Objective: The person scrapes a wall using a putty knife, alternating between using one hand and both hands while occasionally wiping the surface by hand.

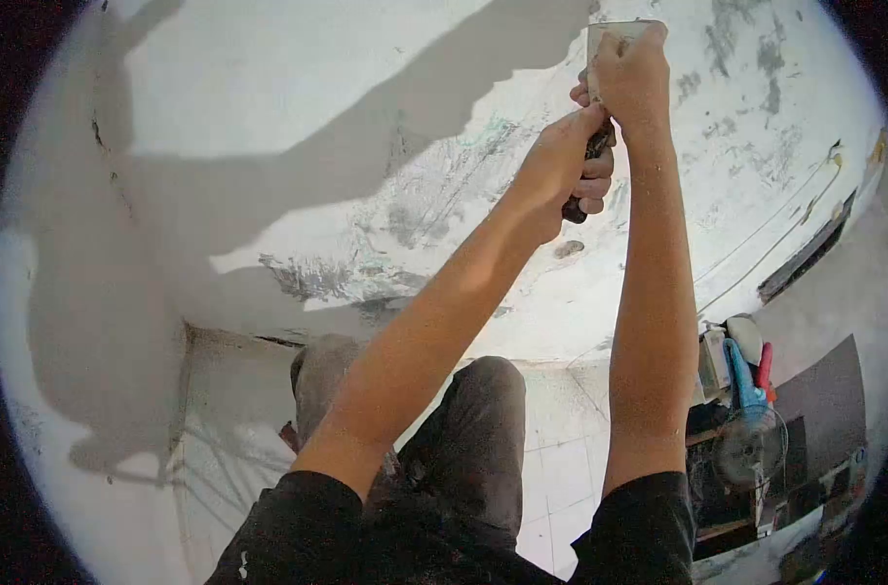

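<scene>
Against the white wall, high in the view, a putty knife (596,60) is held with its wide blade pointing up. My left hand (569,156) wraps round its dark handle (575,209), the handle's end sticking out below the fingers. Just above, my right hand (637,83) is closed over the blade, fingers bent and pressed onto it; part of the blade lies hidden behind them. Patchy grey marks and scratches (312,278) run across the wall surface to the left of and below my hands.
A shadow of my arms falls across the wall (366,127). Down on the right stand a fan (751,447), a blue item (741,375) and a red-handled thing (765,366) among clutter. My knees (483,419) are over a tiled floor (558,478).
</scene>
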Tool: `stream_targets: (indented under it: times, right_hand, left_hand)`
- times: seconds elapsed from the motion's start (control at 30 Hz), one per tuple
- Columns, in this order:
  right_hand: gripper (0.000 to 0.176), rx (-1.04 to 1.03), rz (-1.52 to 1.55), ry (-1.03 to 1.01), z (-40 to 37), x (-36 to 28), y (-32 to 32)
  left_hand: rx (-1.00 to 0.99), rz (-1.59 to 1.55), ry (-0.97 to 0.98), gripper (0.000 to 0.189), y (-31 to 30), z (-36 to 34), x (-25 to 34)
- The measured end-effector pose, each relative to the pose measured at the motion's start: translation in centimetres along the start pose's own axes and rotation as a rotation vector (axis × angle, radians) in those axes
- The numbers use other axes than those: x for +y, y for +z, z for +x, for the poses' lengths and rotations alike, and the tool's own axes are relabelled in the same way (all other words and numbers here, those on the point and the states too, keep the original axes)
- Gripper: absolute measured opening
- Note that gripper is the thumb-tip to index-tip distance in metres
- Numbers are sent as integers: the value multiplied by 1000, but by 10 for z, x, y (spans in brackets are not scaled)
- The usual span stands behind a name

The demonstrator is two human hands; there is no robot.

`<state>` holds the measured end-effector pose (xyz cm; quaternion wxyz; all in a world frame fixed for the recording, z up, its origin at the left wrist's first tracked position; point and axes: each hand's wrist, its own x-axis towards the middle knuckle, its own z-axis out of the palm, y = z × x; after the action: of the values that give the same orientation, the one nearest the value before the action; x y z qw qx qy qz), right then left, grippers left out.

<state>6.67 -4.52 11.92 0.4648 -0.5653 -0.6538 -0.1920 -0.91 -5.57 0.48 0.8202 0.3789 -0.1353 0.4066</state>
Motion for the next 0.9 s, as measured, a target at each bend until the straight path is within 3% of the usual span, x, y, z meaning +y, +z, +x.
stream_targets:
  times: [0.5,0.7,0.73,0.9]
  right_hand:
    - [31,-18,5,-5,-24,-3,12]
    - [28,-82,-284,-116,-9,4,4]
    - [26,-82,-98,-14,-16,-7,2]
    - [26,-96,-229,-64,-19,8,11]
  left_hand:
    - [75,12,-8,34,-15,-12,-8]
    - [97,-84,-71,31,3,-8,-6]
    - [98,-87,-74,31,1,-9,-8]
    - [157,-139,-79,31,-8,-9,-22]
